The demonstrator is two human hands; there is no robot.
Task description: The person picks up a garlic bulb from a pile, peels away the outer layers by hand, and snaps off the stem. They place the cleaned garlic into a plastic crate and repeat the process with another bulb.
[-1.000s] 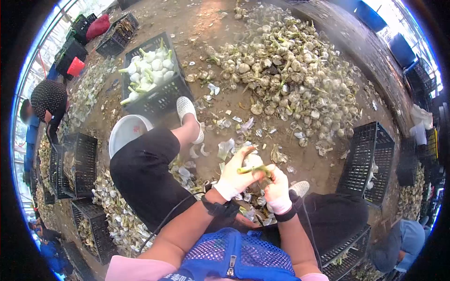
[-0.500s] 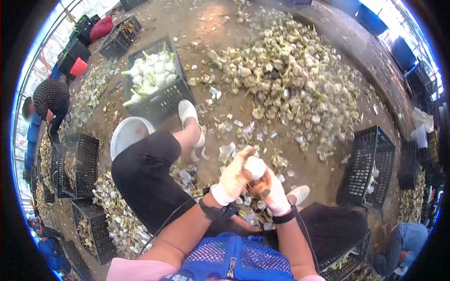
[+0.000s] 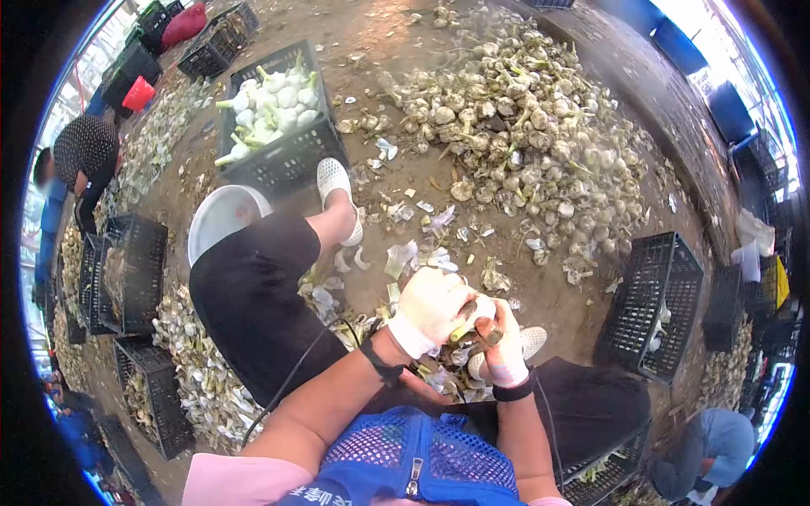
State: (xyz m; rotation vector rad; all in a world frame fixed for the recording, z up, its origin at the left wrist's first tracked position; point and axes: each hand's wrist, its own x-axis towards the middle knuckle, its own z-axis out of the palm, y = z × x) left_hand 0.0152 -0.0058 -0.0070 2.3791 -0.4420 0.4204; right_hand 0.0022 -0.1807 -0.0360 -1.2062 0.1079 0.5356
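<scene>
In front of my lap, my left hand (image 3: 433, 309) and my right hand (image 3: 504, 339), both in pale gloves, are closed around a garlic bulb (image 3: 483, 309). The bulb is white and peeled-looking, and its green stem (image 3: 461, 332) points down toward me. My fingers cover much of it. The tip of my right thumb is dark with dirt and presses at the bulb beside the stem. Loose white garlic skins (image 3: 402, 258) lie on the ground just beyond my hands.
Ahead to the right spreads a large heap of unpeeled garlic (image 3: 531, 126). A black crate (image 3: 283, 169) of white bulbs stands ahead left, near a white basin (image 3: 202, 236). Another black crate (image 3: 645, 304) is at right. Co-workers bend at left (image 3: 87, 152) and lower right (image 3: 717, 443).
The bulb has been turned: its white round side faced up before, and now its green stem shows toward me. My left hand has rolled over the top of it.
</scene>
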